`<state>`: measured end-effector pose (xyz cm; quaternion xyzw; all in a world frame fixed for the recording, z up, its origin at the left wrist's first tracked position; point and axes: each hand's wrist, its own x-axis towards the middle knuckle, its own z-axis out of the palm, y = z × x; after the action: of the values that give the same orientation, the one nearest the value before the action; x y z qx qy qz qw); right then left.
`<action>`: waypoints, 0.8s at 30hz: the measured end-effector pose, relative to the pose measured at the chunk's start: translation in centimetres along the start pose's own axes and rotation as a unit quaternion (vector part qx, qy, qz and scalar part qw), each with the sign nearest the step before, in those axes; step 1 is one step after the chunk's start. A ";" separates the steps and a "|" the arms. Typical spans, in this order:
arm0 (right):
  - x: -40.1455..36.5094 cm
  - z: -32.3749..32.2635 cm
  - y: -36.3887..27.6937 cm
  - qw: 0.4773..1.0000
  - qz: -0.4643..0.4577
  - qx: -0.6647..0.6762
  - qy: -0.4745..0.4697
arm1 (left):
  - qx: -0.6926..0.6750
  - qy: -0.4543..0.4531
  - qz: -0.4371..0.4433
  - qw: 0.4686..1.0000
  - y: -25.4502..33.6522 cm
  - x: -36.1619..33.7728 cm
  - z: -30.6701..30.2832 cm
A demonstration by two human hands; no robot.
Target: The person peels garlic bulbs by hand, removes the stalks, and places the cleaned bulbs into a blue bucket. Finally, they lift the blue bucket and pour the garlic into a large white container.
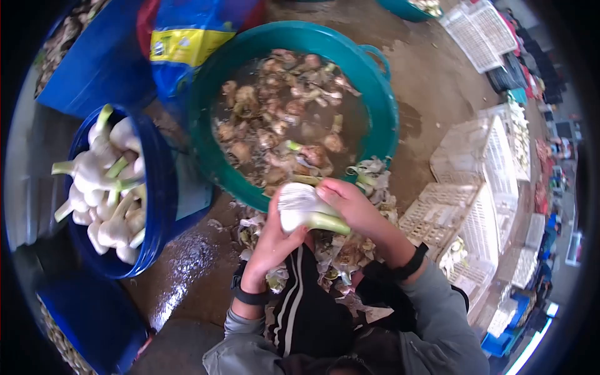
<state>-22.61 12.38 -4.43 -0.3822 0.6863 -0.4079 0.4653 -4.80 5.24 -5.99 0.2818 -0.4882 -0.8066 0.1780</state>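
Both hands hold one white garlic bulb (299,206) with a green stem, just over the near rim of a green tub (390,119). My left hand (273,240) wraps the bulb from the left, thumb below it. From the right, my right hand (350,203) pinches at the bulb's upper side with thumb and fingers closed. Brown, unpeeled garlic (290,112) lies in murky water in the tub. White garlic bulbs with stems (115,228) fill a blue bucket (164,200) at the left. Loose peelings (350,253) are heaped below the hands.
White plastic crates (437,215) stand along the right, with another crate (480,34) at the upper right. Blue containers (100,62) are at the upper left and lower left (94,325). A blue and yellow bag (187,47) touches the tub. The floor has wet patches.
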 end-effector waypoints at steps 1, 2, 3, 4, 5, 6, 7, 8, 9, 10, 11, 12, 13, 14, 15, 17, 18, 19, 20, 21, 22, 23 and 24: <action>-0.5 0.2 -0.8 1.000 -0.012 -0.021 0.000 | 0.011 -0.048 -0.069 0.996 0.3 0.4 -0.5; -0.8 0.7 -1.4 0.999 -0.030 -0.039 -0.005 | 0.023 -0.086 -0.135 0.987 0.4 0.6 -1.1; -1.2 1.4 -1.4 0.999 -0.036 -0.037 -0.005 | 0.017 -0.052 -0.031 0.998 -1.6 0.5 -0.6; -1.6 2.0 -1.4 0.998 -0.041 -0.036 -0.005 | 0.078 -0.022 -0.048 0.996 -1.1 0.3 -0.7; -2.0 2.5 -1.7 1.000 -0.022 0.010 -0.017 | 0.086 0.012 -0.032 0.996 -0.6 0.4 -0.6; -2.4 2.6 -1.9 0.998 0.004 0.053 -0.025 | 0.079 0.015 0.031 0.996 -1.8 0.6 -1.0; -2.5 2.3 -2.0 0.996 0.023 0.087 -0.025 | 0.071 0.013 0.012 0.997 -1.3 0.4 -1.1; -2.3 1.9 -2.4 0.995 0.017 0.088 -0.036 | 0.062 0.005 -0.007 0.998 -0.7 0.4 -0.9; -2.3 1.5 -2.7 0.990 0.032 0.135 0.012 | 0.048 -0.009 0.040 0.998 -0.2 0.5 -0.6; -2.5 0.9 -3.0 0.981 0.047 0.180 0.063 | 0.126 -0.032 0.084 0.988 0.4 0.1 -0.5; -2.7 -0.4 -3.2 0.979 0.014 0.173 0.110 | 0.185 -0.068 0.111 0.974 1.2 -0.4 -0.7; -3.1 -2.1 -3.5 0.973 -0.019 0.166 0.158 | 0.243 -0.106 0.138 0.954 2.2 -0.9 -1.1; -3.7 -4.6 -5.5 0.975 -0.063 0.185 0.103 | 0.285 -0.111 0.217 0.927 2.2 -1.2 -1.8; -4.2 -5.3 -8.1 0.967 -0.036 0.186 0.173 | 0.351 -0.086 0.193 0.912 4.2 -2.6 -2.3; -4.9 -7.3 -7.3 0.985 -0.048 0.119 0.114 | 0.382 -0.056 0.203 0.900 6.1 -3.9 -3.0; -6.2 -9.7 -4.0 0.998 -0.026 -0.062 0.008 | 0.397 0.065 0.271 0.874 9.6 -6.5 -5.4; -6.5 -9.9 -1.5 0.985 0.013 -0.167 -0.049 | 0.462 0.152 0.291 0.824 13.0 -8.4 -5.8; -7.1 -10.0 1.5 0.920 -0.039 -0.377 -0.102 | 0.275 0.316 0.200 0.886 13.1 -10.7 -7.1; -7.3 -10.3 3.9 0.803 -0.091 -0.566 -0.161 | 0.441 0.426 0.300 0.731 15.4 -10.3 -7.6; -6.1 -9.9 4.4 0.832 -0.119 -0.528 -0.121 | 0.593 0.415 0.367 0.584 18.3 -10.9 -9.2; -4.0 -9.0 4.1 0.856 -0.150 -0.488 -0.082 | 0.705 0.421 0.353 0.448 20.4 -11.6 -11.3; -1.2 -8.4 3.4 0.851 -0.215 -0.479 -0.011 | 0.716 0.436 0.335 0.430 21.4 -11.6 -13.0; 1.7 -8.1 2.8 0.840 -0.276 -0.463 0.060 | 0.746 0.431 0.299 0.411 21.8 -11.4 -15.1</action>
<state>-31.21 13.51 -5.62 -0.7012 0.6882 -0.1762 0.0599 13.83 -8.74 11.08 0.4498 -0.8098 0.2071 0.3146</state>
